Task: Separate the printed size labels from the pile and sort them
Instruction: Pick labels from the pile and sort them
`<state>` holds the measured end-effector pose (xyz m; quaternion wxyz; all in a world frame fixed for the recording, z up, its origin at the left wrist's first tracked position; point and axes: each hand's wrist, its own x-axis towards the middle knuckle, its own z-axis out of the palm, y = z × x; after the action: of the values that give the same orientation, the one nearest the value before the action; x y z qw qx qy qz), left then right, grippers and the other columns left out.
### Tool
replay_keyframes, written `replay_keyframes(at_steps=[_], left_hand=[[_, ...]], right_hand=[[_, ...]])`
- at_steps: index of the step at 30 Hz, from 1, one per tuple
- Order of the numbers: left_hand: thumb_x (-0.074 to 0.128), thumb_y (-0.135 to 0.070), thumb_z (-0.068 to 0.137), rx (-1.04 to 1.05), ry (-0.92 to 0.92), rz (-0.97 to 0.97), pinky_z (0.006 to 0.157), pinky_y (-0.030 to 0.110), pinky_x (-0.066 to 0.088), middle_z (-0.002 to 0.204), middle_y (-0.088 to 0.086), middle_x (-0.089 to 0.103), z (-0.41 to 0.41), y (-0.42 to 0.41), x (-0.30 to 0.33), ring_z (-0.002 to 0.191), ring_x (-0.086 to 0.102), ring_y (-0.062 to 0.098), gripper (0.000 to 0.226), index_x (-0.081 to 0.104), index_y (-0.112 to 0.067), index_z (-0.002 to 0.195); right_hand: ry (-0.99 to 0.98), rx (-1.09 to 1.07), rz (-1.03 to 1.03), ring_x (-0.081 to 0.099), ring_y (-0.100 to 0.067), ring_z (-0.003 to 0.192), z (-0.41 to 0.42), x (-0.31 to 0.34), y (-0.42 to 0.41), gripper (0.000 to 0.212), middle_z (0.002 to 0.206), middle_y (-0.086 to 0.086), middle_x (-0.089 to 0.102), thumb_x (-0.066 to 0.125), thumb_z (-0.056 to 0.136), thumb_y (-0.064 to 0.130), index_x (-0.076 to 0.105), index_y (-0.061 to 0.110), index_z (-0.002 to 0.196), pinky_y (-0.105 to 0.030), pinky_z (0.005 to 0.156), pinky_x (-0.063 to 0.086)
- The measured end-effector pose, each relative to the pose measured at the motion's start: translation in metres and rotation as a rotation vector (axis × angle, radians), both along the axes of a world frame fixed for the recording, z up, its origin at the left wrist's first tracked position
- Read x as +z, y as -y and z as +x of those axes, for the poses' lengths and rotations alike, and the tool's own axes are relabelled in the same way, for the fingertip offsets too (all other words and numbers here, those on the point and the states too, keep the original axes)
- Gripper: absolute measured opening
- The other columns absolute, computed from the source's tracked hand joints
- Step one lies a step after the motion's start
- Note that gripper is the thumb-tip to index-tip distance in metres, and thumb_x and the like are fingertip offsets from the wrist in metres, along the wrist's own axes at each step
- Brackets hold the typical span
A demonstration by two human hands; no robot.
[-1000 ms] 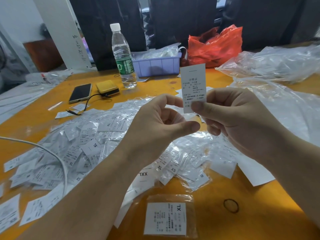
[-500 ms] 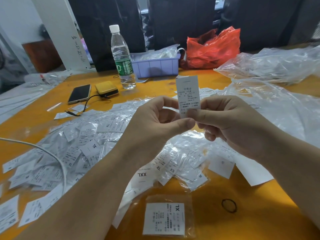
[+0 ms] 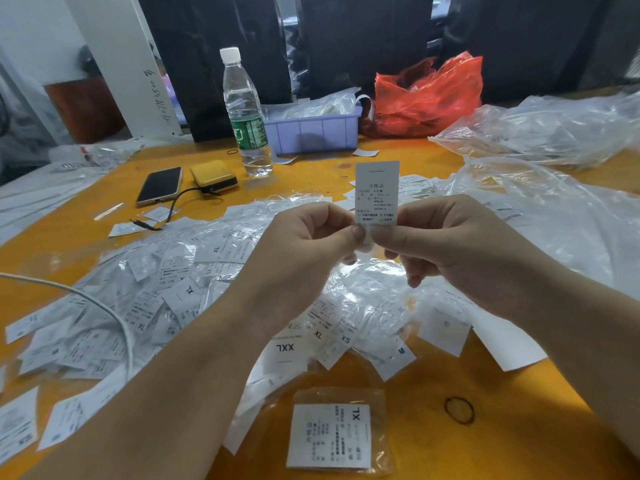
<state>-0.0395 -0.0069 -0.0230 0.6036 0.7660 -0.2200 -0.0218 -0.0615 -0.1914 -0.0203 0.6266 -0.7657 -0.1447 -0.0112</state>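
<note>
Worktop (image 3: pixel 519 445) edge nearest carries a bagged XL label (image 3: pixel 332 436). Beyond it the label pile (image 3: pixel 166 299) sprawls (mostly in clear sleeves). Above the pile, left hand (image 3: pixel 304 251) and right hand (image 3: pixel 460 247) together pinch one upright printed label (image 3: pixel 376 192). Water bottle (image 3: pixel 246 116) stands farthest.

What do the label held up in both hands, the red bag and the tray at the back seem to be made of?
The label looks like thin matte white paper or woven tape: it stands stiff above the left hand and right hand pinching it. The red bag is thin glossy plastic film, crinkled and translucent. The tray looks like rigid moulded lilac plastic, with ribbed walls.
</note>
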Motion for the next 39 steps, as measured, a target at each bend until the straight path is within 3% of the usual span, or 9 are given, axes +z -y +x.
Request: replay_keyframes(at_steps=[6,9,13,17,22,26,31,35,39], left_hand=[[0.064,-0.017,0.093,-0.022,-0.031,0.06,0.079,0.019,0.055,0.088,-0.005,0.076,0.001,0.0,0.0,0.086,0.07,0.015,0.008,0.071,-0.015,0.09],[0.062,-0.015,0.093,-0.04,-0.062,-0.01,0.074,0.018,0.055,0.084,-0.004,0.076,0.0,0.0,0.0,0.078,0.069,0.009,0.01,0.071,-0.012,0.094],[0.06,-0.018,0.093,-0.008,-0.073,-0.053,0.078,0.029,0.057,0.085,-0.001,0.076,0.0,0.001,0.0,0.073,0.066,0.009,0.012,0.072,-0.015,0.095],[0.063,-0.026,0.085,0.018,-0.117,-0.141,0.076,0.025,0.058,0.088,0.002,0.076,0.001,0.003,-0.001,0.073,0.067,0.011,0.014,0.073,-0.017,0.091],[0.063,-0.024,0.09,0.051,-0.092,-0.088,0.084,0.038,0.058,0.087,0.003,0.076,0.001,0.003,-0.001,0.078,0.069,0.018,0.012,0.073,-0.016,0.091],[0.062,-0.023,0.092,0.038,-0.079,-0.04,0.087,0.042,0.057,0.086,-0.001,0.076,-0.001,0.004,0.0,0.084,0.07,0.023,0.013,0.073,-0.016,0.093],[0.062,-0.029,0.092,0.05,-0.045,-0.005,0.066,0.016,0.049,0.077,-0.008,0.071,-0.001,0.002,0.0,0.071,0.062,0.002,0.017,0.076,-0.019,0.091],[0.062,-0.031,0.091,0.081,-0.054,-0.013,0.06,0.011,0.045,0.071,-0.012,0.068,0.0,0.001,0.0,0.065,0.058,-0.002,0.018,0.076,-0.019,0.088],[0.062,-0.029,0.092,0.073,-0.034,0.002,0.057,0.011,0.045,0.068,-0.008,0.069,-0.002,0.002,-0.001,0.062,0.059,-0.002,0.02,0.077,-0.016,0.086]], right_hand=[[0.044,-0.129,0.019,0.048,-0.014,0.055,0.001,0.005,0.007,0.012,0.083,-0.013,0.072,0.069,0.083,0.026,0.078,0.017,0.084,-0.026,0.052,0.047],[0.033,-0.136,0.123,0.04,-0.014,0.049,0.0,0.004,0.005,0.024,0.07,-0.025,0.057,0.071,0.072,0.03,0.078,0.011,0.085,-0.024,0.046,0.04],[0.013,-0.151,0.221,0.039,-0.014,0.046,0.001,-0.001,-0.001,0.022,0.061,-0.01,0.055,0.072,0.069,0.026,0.076,0.008,0.081,-0.026,0.045,0.038],[-0.001,-0.144,0.252,0.043,-0.013,0.045,0.001,-0.004,-0.004,0.019,0.06,-0.007,0.06,0.072,0.067,0.025,0.077,0.01,0.078,-0.025,0.043,0.04],[-0.016,-0.103,0.168,0.053,-0.011,0.053,-0.001,0.001,-0.001,0.038,0.073,-0.008,0.063,0.071,0.067,0.034,0.072,0.003,0.089,-0.025,0.048,0.046],[0.173,-0.252,0.095,0.052,-0.01,0.052,-0.002,0.004,0.006,0.007,0.068,-0.006,0.066,0.069,0.085,0.019,0.075,0.014,0.086,-0.023,0.048,0.047],[0.158,-0.127,-0.085,0.054,-0.011,0.055,-0.002,-0.003,-0.001,0.007,0.065,-0.005,0.066,0.071,0.083,0.017,0.076,0.013,0.082,-0.024,0.05,0.048],[0.248,-0.218,-0.058,0.055,-0.009,0.051,-0.001,-0.002,0.004,0.009,0.061,0.0,0.066,0.068,0.084,0.019,0.076,0.018,0.081,-0.021,0.049,0.049],[0.299,-0.147,-0.22,0.058,-0.026,0.057,-0.004,-0.005,-0.007,0.008,0.064,-0.005,0.067,0.069,0.082,0.022,0.076,0.02,0.082,-0.041,0.051,0.05]])
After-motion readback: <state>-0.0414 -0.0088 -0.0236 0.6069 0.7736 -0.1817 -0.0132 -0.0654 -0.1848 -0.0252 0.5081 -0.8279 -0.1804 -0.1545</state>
